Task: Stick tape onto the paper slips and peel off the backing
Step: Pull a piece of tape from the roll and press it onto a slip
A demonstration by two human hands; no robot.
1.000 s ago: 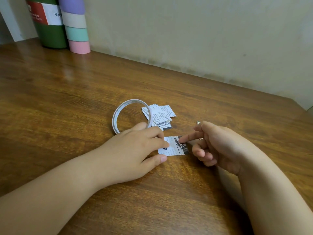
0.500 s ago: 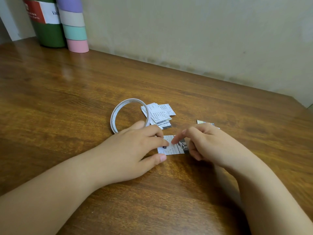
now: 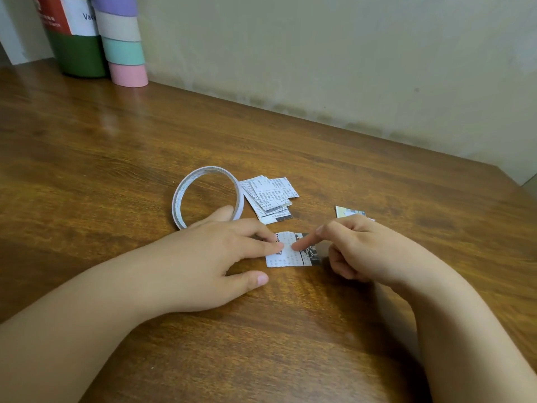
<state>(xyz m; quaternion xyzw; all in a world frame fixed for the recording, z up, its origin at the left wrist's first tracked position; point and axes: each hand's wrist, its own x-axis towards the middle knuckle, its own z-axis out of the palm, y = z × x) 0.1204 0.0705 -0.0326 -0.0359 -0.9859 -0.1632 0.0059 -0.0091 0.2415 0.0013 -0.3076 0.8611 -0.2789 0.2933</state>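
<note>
one white ring-shaped tape roll, four stacked pastel tape rolls, one green cylinder can, a fanned pile of printed paper slips, two loose slips, two bare hands.

A brown wooden worktop with a visible grain meets a plain beige wall along its far edge. In the far left corner stands a dark green cylindrical container with a red and white label. Touching its right side is an upright stack of four rolls: purple on top, then beige, mint green and pink at the bottom.
</note>
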